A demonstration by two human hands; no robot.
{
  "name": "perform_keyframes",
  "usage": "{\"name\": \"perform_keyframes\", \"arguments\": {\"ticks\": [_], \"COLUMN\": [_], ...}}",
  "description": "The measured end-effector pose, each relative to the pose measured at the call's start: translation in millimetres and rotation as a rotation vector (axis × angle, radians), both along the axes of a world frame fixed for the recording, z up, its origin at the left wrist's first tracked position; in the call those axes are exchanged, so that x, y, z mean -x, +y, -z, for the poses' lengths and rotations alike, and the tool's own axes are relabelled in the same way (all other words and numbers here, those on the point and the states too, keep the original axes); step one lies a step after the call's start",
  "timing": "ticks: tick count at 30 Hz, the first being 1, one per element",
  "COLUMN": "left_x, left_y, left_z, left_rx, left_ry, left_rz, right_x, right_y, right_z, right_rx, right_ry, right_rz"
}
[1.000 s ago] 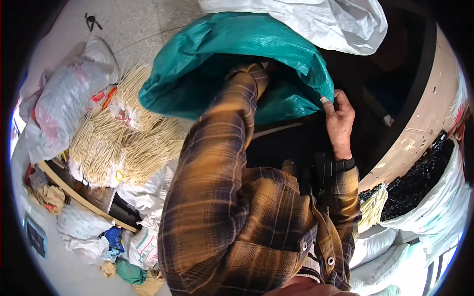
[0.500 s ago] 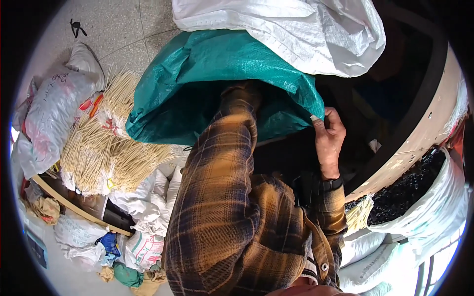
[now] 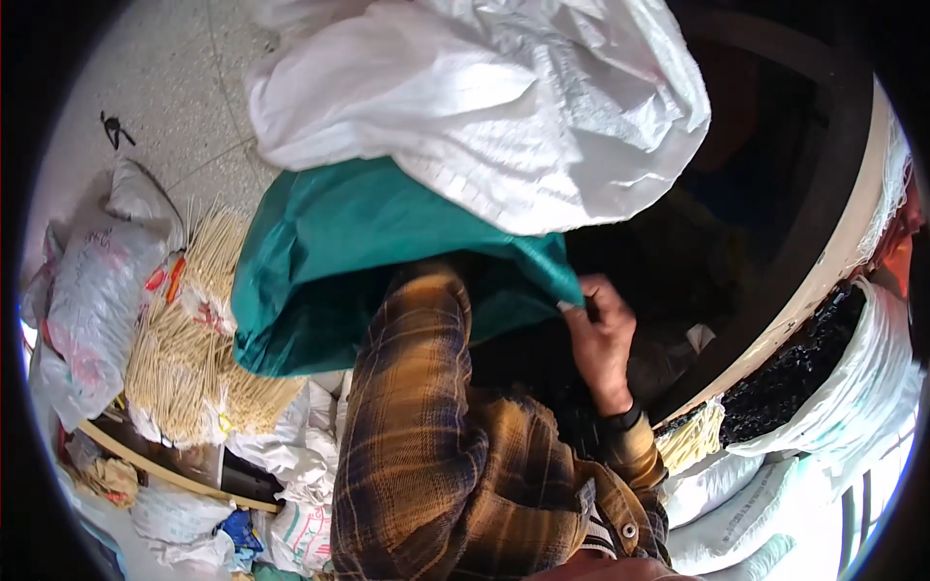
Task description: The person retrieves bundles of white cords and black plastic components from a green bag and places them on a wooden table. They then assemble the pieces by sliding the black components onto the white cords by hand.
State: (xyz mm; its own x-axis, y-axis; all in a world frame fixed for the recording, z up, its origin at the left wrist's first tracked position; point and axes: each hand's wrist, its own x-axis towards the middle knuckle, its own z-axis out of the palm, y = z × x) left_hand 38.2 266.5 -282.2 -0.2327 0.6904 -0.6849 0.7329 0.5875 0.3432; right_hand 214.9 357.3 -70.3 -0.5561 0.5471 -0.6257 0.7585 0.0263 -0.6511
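Note:
A green woven plastic sack [image 3: 387,208] lies with its mouth facing me, gaping and dark inside. My left arm [image 3: 412,358], in a brown plaid sleeve, reaches into this mouth; the left hand is hidden within. At the right end of the rim, my right hand [image 3: 603,339] pinches the sack's edge between thumb and fingers. A dark band circles that wrist. Over the far side of the green sack lies a crumpled white woven sack [image 3: 484,97].
To the left are bundled thin pale sticks [image 3: 179,373] and a filled plastic bag [image 3: 102,290]. A curved dark-rimmed edge [image 3: 775,320] runs along the right. Beyond it stands a white sack [image 3: 852,387] beside shiny black material [image 3: 785,387]. A small black object [image 3: 116,130] lies on the speckled floor.
The view has shifted, so most of the surroundings sit lower in the picture. My left arm stays inside the green sack, and my right hand keeps its pinch on the rim.

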Motion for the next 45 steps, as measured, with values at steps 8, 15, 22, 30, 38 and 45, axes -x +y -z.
{"name": "perform_keyframes", "arguments": {"ticks": [8,15,22,30,38,45], "left_x": [-2,-6,25,25,29,42], "left_y": [-27,-60,-83,-140,-234,-253], "left_z": [51,57,26,-79,-193,-174], "left_rx": [-0.202,-0.392,-0.613,-0.238,-0.395,-0.224], "left_ry": [0.027,0.009,0.107,-0.077,0.935,0.335], "left_rz": [0.026,0.139,0.146,-0.189,-0.459,-0.761], "right_x": [21,10,7,-12,-31,-42], "right_y": [6,1,-29,-39,-3,-13], "right_z": [-15,0,9,32,32,30], "right_rx": [0.062,0.125,-0.107,-0.291,-0.151,-0.167], "right_ry": [0.011,0.288,0.423,0.361,0.264,0.365], "right_rz": [-0.008,-0.336,-0.414,-0.149,0.029,0.055]}}
